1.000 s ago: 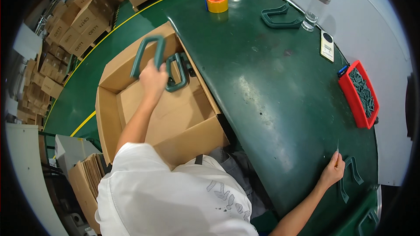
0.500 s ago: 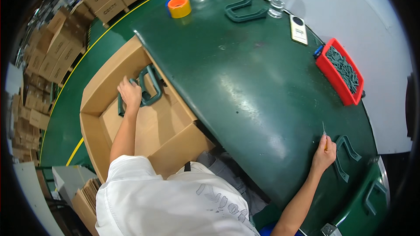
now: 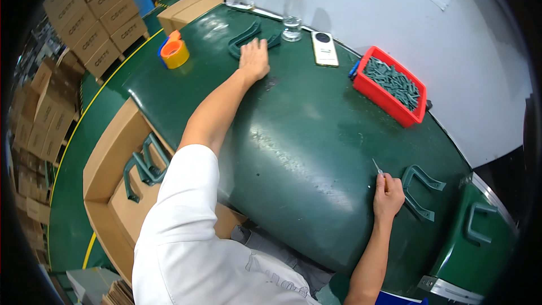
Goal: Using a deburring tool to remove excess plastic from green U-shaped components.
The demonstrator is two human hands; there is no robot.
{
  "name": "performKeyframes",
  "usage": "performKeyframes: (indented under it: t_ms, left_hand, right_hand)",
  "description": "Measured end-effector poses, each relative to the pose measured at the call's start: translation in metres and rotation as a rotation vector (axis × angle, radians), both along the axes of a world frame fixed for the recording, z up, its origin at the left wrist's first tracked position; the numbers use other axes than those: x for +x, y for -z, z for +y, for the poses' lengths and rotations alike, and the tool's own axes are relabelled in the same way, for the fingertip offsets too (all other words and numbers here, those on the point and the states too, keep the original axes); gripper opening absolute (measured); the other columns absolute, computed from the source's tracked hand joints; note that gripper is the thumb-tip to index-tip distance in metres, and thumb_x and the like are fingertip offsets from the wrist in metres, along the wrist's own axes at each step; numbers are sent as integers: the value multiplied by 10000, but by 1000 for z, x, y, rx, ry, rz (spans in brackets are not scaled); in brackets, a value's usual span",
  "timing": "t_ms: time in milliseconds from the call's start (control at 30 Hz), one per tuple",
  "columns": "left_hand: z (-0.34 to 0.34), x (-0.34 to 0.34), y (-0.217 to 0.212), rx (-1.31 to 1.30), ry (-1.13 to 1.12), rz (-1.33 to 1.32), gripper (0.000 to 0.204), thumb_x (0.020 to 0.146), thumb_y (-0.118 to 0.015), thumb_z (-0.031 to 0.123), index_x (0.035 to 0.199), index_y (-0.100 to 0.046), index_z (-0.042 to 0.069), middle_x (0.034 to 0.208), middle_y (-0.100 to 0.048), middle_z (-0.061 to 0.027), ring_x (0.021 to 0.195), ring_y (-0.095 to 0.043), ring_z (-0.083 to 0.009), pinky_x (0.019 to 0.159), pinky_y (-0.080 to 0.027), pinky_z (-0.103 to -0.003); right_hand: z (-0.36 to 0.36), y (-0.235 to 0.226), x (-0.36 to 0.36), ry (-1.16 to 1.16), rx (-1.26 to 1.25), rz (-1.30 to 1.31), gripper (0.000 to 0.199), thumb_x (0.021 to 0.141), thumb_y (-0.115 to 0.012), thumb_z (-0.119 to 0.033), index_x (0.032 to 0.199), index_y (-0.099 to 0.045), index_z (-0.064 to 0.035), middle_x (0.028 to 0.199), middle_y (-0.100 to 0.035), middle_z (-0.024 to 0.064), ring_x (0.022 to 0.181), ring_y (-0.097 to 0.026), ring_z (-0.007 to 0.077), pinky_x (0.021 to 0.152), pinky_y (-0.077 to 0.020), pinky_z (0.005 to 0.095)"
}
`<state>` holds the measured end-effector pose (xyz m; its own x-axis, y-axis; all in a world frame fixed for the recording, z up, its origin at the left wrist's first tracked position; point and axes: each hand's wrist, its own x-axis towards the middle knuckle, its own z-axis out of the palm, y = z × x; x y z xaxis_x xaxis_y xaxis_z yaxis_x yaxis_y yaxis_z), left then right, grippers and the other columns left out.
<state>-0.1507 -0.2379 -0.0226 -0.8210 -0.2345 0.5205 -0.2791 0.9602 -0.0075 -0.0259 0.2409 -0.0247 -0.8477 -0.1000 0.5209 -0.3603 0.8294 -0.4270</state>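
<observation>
Presently, left hand (image 3: 254,59) lies flat, fingers spread, on a green U-shaped handle (image 3: 244,38) at the far side of the green bench (image 3: 305,135). Right hand (image 3: 388,195), fingers pinched on a thin tool (image 3: 376,166), sits just beside another handle (image 3: 420,191).

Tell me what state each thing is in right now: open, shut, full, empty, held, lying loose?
Left hand: stretched out, flat on a green handle part.
Right hand: pinching a thin blade tool.
Green handle part by right hand: lying loose on the table.
Cardboard box: open, a few green handles inside.
Red bin: open, holding small grey pieces.
Bottle: upright, capped, little water left.
Tape roll: lying flat.
</observation>
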Motion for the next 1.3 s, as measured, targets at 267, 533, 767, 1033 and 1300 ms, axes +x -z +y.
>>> performKeyframes:
  t_ms: [267,533,767,1033,1300]
  left_hand:
    - [7,41,-38,64,210,435,307,868,-520,77,1174,-517,59,806,-608,-166,738,-614,-271,624,-465,-416]
    - [52,112,-33,479,-159,-221,322,780,-487,-20,1075,-598,43,844,-608,-162,814,-583,-355,763,-451,-484]
    - [103,123,-25,327,208,64,338,814,-624,159,1110,-569,7,981,-604,-189,954,-554,-363,835,-431,-438]
    - [134,119,-52,846,553,356,305,856,-634,172,1083,-506,14,764,-585,-120,688,-584,-254,640,-473,-368]
    - [151,146,-47,1422,346,83,225,729,-751,85,892,-608,27,709,-600,-42,632,-567,-126,612,-464,-287]
  right_hand:
    - [0,-3,-1,-12,-32,-20,173,821,-679,-204,871,-673,-38,694,-538,84,588,-546,252,542,-426,345]
    - [-1,-3,-2,23,-15,-60,190,821,-680,-214,881,-675,-34,705,-551,85,596,-547,253,548,-423,345]
    - [0,-2,-1,17,-46,-18,187,822,-675,-225,885,-682,-49,697,-546,76,604,-544,255,552,-420,344]
    - [4,-2,2,-28,-56,-5,169,815,-674,-213,870,-685,-54,708,-572,71,611,-562,255,552,-433,350]
    - [4,-5,1,-33,-58,10,172,806,-673,-226,862,-688,-64,685,-560,72,608,-559,257,547,-426,353]
